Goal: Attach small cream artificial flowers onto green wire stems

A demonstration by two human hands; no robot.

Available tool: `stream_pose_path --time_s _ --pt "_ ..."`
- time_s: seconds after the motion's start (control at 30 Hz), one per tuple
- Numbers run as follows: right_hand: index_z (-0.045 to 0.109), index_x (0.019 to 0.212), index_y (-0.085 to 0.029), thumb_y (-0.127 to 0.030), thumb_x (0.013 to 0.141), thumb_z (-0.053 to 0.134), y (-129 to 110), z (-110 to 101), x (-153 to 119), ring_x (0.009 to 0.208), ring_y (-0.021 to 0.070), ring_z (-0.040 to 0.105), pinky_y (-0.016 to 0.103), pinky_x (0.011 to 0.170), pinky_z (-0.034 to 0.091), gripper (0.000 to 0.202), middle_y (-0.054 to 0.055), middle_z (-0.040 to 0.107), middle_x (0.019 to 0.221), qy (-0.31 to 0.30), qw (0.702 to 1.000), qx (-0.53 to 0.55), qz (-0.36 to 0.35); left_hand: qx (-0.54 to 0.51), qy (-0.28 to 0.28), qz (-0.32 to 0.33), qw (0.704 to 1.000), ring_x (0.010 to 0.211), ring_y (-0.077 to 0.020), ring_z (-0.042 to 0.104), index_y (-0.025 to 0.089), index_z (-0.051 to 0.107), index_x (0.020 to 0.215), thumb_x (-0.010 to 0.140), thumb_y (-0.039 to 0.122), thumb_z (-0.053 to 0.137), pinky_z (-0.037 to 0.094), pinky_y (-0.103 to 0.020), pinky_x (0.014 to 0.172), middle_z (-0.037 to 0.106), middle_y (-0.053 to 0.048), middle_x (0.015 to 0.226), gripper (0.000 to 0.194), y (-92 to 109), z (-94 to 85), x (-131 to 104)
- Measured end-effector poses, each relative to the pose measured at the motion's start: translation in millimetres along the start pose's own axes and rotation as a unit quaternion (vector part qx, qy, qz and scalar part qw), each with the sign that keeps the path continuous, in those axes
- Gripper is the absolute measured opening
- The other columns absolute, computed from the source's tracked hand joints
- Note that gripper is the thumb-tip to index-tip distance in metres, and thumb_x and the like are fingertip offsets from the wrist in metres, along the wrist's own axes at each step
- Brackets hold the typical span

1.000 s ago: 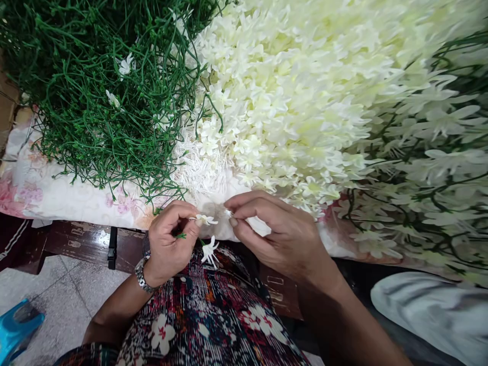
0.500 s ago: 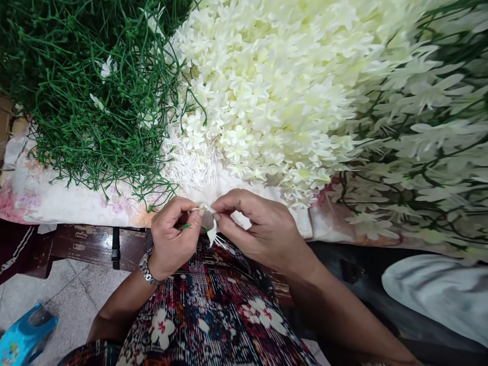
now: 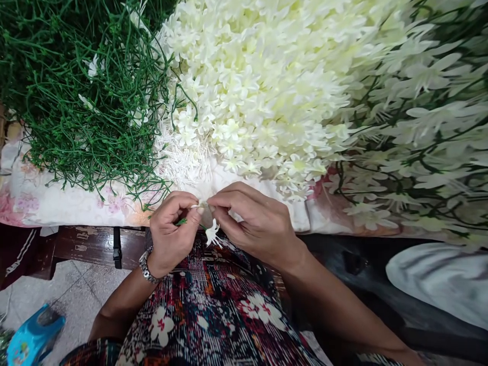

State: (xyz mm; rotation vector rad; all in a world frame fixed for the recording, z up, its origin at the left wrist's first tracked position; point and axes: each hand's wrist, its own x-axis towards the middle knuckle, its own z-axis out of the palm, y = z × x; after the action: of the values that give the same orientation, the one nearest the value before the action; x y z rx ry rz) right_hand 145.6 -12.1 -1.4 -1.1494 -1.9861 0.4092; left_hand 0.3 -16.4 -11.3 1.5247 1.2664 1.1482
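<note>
My left hand [image 3: 173,226], with a metal watch at its wrist, is closed in a pinch on a green artificial flower stem; a bit of the stem [image 3: 181,221] shows between its fingers. My right hand [image 3: 253,221] is pinched too, its fingertips meeting the left ones at a small white flower piece [image 3: 202,204]. Just below the fingertips hangs a white artificial flower [image 3: 213,233] with thin petals. How the small piece joins the stem is hidden by the fingers. Past my hands lie a heap of green stems [image 3: 95,127] and a pile of loose white blossoms [image 3: 259,96].
Thin white stamen pieces [image 3: 183,157] lie between the two heaps. Finished-looking white flowers on stems [image 3: 427,132] spread at the right. A floral cloth [image 3: 76,203] covers the work surface. A blue plastic object [image 3: 36,330] stands on the floor at lower left.
Both hands remain pinched together at the small white piece, with slight finger shifts. The hanging flower has turned and shows more plainly. The view has shifted a little.
</note>
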Motion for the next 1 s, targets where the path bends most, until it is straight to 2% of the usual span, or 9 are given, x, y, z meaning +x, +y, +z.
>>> stream_pose_path --time_s 0.23,0.37,0.57,0.67,0.83,1.0 --pt "0.056 0.081 -0.014 -0.008 0.077 0.044 1.5 -0.7 -0.7 0.065 0.0079 0.054 0.020 0.059 0.046 0.014 0.004 0.058 0.071 -0.013 1.000 -0.018 -0.011 0.058 -0.010 0.063 0.996 0.067 -0.0092 0.054 0.014 0.056 0.071 0.072 0.009 0.055 0.045 -0.020 0.056 0.057 -0.002 0.076 0.005 -0.8 -0.6 0.1" --pt "0.056 0.080 -0.014 -0.008 0.078 0.044 0.6 -1.2 0.3 0.065 0.0078 0.054 0.019 0.059 0.047 0.014 0.004 0.058 0.070 -0.017 1.000 -0.012 -0.017 0.108 -0.023 0.124 0.986 0.072 -0.0090 0.056 0.014 0.056 0.072 0.071 0.005 0.055 0.046 -0.020 0.064 0.059 -0.002 0.078 0.009 -0.8 -2.3 1.9" --pt "0.054 0.078 -0.016 -0.008 0.077 0.043 0.5 -0.6 0.3 0.064 0.0083 0.053 0.020 0.056 0.046 0.013 0.002 0.056 0.066 -0.001 1.000 0.027 0.009 0.124 -0.073 0.171 0.975 0.072 -0.0075 0.055 0.014 0.055 0.074 0.071 0.005 0.055 0.045 -0.018 0.065 0.059 -0.001 0.078 0.010 -1.2 -4.1 3.6" --pt "0.053 0.080 -0.015 -0.007 0.077 0.045 0.9 0.3 -1.5 0.064 0.0084 0.053 0.020 0.057 0.045 0.012 0.002 0.055 0.066 0.003 1.000 0.029 0.010 0.098 -0.081 0.148 0.981 0.069 -0.0073 0.053 0.014 0.054 0.073 0.071 0.007 0.056 0.044 -0.018 0.062 0.057 -0.001 0.075 0.007 -1.3 -3.1 3.2" --pt "0.053 0.082 -0.015 -0.008 0.075 0.048 3.8 4.2 -6.8 0.065 0.0087 0.052 0.021 0.056 0.045 0.011 0.003 0.055 0.069 0.009 1.000 0.026 0.001 0.001 -0.082 0.060 0.995 0.059 -0.0062 0.048 0.015 0.054 0.071 0.074 0.014 0.054 0.039 -0.017 0.050 0.053 -0.001 0.071 0.003 -0.2 -2.9 2.8" --pt "0.053 0.082 -0.016 -0.007 0.072 0.052 5.3 5.7 -10.2 0.064 0.0083 0.051 0.021 0.054 0.045 0.014 0.001 0.054 0.069 0.043 0.998 0.034 0.012 -0.038 -0.113 0.025 0.993 0.068 -0.0098 0.053 0.015 0.056 0.075 0.077 0.017 0.050 0.043 -0.020 0.057 0.056 -0.004 0.078 0.007 5.0 -5.1 4.2"
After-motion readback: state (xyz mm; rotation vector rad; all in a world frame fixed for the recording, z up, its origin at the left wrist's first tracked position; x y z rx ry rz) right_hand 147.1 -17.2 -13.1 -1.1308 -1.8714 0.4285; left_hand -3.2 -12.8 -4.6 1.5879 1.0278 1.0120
